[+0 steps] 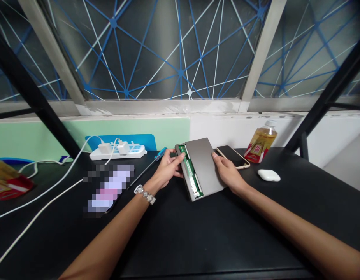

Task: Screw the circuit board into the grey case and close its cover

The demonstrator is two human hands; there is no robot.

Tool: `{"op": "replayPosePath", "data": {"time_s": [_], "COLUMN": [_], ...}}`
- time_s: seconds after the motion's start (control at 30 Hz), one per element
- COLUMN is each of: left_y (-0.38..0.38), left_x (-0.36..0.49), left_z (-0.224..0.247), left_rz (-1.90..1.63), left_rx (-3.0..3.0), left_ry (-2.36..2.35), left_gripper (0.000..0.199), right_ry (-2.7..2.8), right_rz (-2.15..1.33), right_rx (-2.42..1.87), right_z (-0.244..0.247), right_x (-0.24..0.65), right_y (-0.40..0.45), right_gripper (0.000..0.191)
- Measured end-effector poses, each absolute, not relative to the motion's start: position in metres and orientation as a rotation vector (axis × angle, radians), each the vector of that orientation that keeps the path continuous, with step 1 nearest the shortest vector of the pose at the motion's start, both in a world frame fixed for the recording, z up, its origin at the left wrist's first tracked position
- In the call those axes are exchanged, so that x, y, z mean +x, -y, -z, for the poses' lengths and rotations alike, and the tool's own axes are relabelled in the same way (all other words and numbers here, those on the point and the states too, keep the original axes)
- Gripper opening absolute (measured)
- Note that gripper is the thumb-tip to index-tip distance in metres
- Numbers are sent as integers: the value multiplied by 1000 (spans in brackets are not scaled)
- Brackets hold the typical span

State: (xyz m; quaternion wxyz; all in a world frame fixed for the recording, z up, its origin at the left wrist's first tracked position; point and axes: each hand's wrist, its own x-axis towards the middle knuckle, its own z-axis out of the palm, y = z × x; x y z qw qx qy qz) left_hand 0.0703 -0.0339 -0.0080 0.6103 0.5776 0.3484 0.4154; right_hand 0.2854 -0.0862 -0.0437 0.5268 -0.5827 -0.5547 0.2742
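Between my hands is a flat grey metal-cased device [204, 165], tilted, with a green circuit board [192, 173] showing through a long opening along its left side. My left hand [167, 168] grips its left edge, thumb on top by the board and fingers underneath. On the opposite edge my right hand [227, 171] is closed, thumb on the grey cover; its other fingers are mostly hidden. A screwdriver [160, 153] with a blue handle lies just left of my left hand, its shaft pointing toward me.
Behind my right hand lies a dark-screened phone [232, 156]. A drink bottle [260, 143] and a white earbud case [269, 175] are at the right. On the left are a phone with a blurred screen [112, 188], a power strip [118, 151], white cables [51, 189] and another drink package [10, 181].
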Motion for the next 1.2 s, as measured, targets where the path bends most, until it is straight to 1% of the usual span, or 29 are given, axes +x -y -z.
{"op": "replayPosePath", "data": {"time_s": [0.2,0.57,0.8,1.0,1.2], "left_y": [38,40,40,41,43], "left_x": [77,77,79,79,79], "left_z": [9,10,10,8,7], "left_rz": [-982,-986,-1014,-1025,-1021], "left_rx": [1324,1330,1321,1318,1333], "left_ry": [-780,-768,-749,-750,-767], "left_gripper": [39,42,49,49,51], "right_ry": [1356,1386,1391,1396,1387], "right_rz": [-558,-514,-518,-478,-530], "right_rx": [-1440,-1460,-1445,-1461,-1446], "right_z": [42,41,42,40,44], "right_x": [280,277,277,276,275], "right_y": [88,90,90,92,91], "right_gripper": [52,51,51,50,51]}}
